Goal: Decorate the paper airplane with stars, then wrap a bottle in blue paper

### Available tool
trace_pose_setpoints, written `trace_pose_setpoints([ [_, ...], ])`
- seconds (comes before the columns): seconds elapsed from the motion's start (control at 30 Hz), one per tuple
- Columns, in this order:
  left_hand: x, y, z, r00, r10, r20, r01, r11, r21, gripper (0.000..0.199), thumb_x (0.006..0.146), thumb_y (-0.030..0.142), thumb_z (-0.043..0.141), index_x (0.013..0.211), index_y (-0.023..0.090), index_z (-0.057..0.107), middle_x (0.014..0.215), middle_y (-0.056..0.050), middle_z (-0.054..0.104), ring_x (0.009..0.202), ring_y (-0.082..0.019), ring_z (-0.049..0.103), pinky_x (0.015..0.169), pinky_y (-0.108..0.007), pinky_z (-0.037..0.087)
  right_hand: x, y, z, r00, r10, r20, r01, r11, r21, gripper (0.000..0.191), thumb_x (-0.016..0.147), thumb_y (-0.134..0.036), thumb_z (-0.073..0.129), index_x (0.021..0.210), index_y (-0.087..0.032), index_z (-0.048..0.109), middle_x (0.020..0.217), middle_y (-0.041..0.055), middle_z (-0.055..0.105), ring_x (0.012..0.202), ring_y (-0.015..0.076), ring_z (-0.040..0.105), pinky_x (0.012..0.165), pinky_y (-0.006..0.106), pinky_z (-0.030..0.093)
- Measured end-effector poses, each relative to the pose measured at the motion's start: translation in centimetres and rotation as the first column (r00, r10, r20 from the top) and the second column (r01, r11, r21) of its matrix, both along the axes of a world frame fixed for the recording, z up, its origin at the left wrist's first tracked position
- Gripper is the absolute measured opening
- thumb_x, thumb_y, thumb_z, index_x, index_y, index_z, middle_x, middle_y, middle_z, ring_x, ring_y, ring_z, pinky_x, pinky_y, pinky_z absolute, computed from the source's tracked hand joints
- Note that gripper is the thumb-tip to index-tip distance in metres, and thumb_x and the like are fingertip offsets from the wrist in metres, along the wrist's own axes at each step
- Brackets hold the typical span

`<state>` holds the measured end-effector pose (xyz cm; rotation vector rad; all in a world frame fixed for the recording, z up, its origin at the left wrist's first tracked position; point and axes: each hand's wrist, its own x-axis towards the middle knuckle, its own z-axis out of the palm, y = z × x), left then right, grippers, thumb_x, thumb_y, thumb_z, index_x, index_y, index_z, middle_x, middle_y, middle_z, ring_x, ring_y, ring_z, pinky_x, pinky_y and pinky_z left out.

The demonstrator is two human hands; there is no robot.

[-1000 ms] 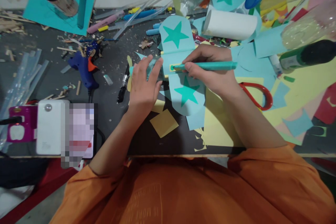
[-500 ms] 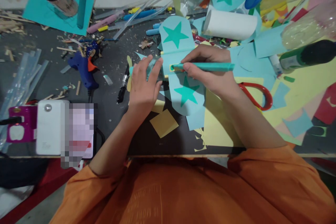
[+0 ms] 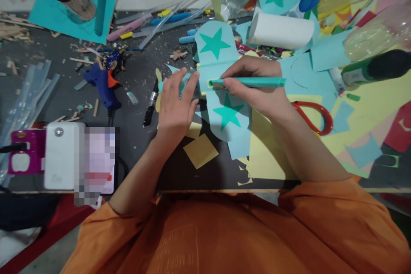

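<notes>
A teal felt-tip marker (image 3: 261, 82) is pinched in my right hand (image 3: 257, 79), its tip touching a small yellow-edged patch (image 3: 212, 83) on a light-blue paper craft (image 3: 205, 72). Two rounded light-blue paper wings spread from the craft's middle. One green star (image 3: 215, 43) marks the far wing, another green star (image 3: 228, 112) the near one. My left hand (image 3: 179, 100) lies with fingers spread over the craft's left part, which looks like a clear bottle neck with a teal cap (image 3: 161, 87), partly hidden under the fingers.
Left of my hands lie a black pen (image 3: 150, 109), a blue glue gun (image 3: 104, 83), clear glue sticks (image 3: 28, 94) and a white power bank (image 3: 63, 156). On the right are red-handled scissors (image 3: 327, 117), a white paper tube (image 3: 282, 30) and yellow paper (image 3: 269, 150).
Almost everything stays in place. The marker and my right hand have shifted only very slightly at the small patch; my left hand holds its position.
</notes>
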<state>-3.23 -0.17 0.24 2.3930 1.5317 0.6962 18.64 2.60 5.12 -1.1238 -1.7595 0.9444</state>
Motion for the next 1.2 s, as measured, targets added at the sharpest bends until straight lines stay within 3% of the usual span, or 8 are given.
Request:
trace_pose_setpoints([
  [0.2, 0.04, 0.03, 0.0, 1.0, 0.007, -0.012, -0.007, 1.0, 0.02, 0.05, 0.104, 0.043, 0.034, 0.15, 0.027, 0.041, 0.155, -0.014, 0.048, 0.148, -0.032, 0.041, 0.125, -0.054, 0.029, 0.08, 0.14, 0.01, 1.0, -0.029, 0.002, 0.029, 0.999, -0.043, 0.02, 0.083, -0.041, 0.074, 0.072, -0.026, 0.067, 0.07, 0.0018, 0.07, 0.062, 0.0186, 0.063, 0.055, 0.035, 0.053],
  [0.4, -0.02, -0.11, 0.03, 1.0, -0.002, -0.012, 0.002, 1.0, 0.019, 0.049, 0.103, 0.038, 0.038, 0.151, 0.029, 0.041, 0.156, -0.013, 0.047, 0.149, -0.032, 0.039, 0.127, -0.051, 0.027, 0.17, 0.22, 0.17, 0.999, 0.002, 0.035, 0.0, 0.999, -0.047, 0.016, 0.082, -0.035, 0.073, 0.068, -0.029, 0.066, 0.07, 0.0012, 0.07, 0.061, 0.0212, 0.062, 0.055, 0.038, 0.051],
  [0.63, -0.02, 0.0, -0.1, 1.0, 0.001, -0.029, 0.001, 0.999, 0.047, 0.05, 0.104, 0.043, 0.034, 0.151, 0.028, 0.041, 0.154, -0.015, 0.049, 0.148, -0.032, 0.041, 0.124, -0.054, 0.032, 0.06, 0.24, 0.23, 0.999, -0.024, -0.024, 0.022, 0.996, -0.081, 0.015, 0.08, -0.031, 0.073, 0.065, -0.03, 0.068, 0.066, 0.0009, 0.069, 0.057, 0.0187, 0.06, 0.049, 0.035, 0.048],
  [0.83, -0.01, 0.14, -0.36, 0.999, 0.017, -0.029, -0.015, 0.996, 0.082, 0.051, 0.104, 0.047, 0.031, 0.149, 0.028, 0.043, 0.153, -0.014, 0.051, 0.147, -0.031, 0.043, 0.123, -0.052, 0.034, 0.82, 0.63, 0.08, 0.984, -0.025, -0.174, 0.015, 0.998, -0.063, 0.01, 0.082, -0.024, 0.071, 0.072, -0.027, 0.071, 0.064, -0.002, 0.068, 0.056, 0.0144, 0.062, 0.052, 0.029, 0.049],
  [1.2, -0.02, 0.13, -0.29, 1.0, -0.001, -0.025, 0.002, 0.999, 0.046, 0.049, 0.101, 0.033, 0.039, 0.15, 0.026, 0.042, 0.155, -0.015, 0.048, 0.148, -0.033, 0.042, 0.123, -0.056, 0.032, 0.46, 0.42, 0.04, 0.999, -0.033, -0.003, 0.033, 0.999, 0.005, 0.019, 0.084, -0.037, 0.072, 0.068, -0.028, 0.067, 0.068, 0.0013, 0.069, 0.059, 0.019, 0.062, 0.053, 0.036, 0.05],
])
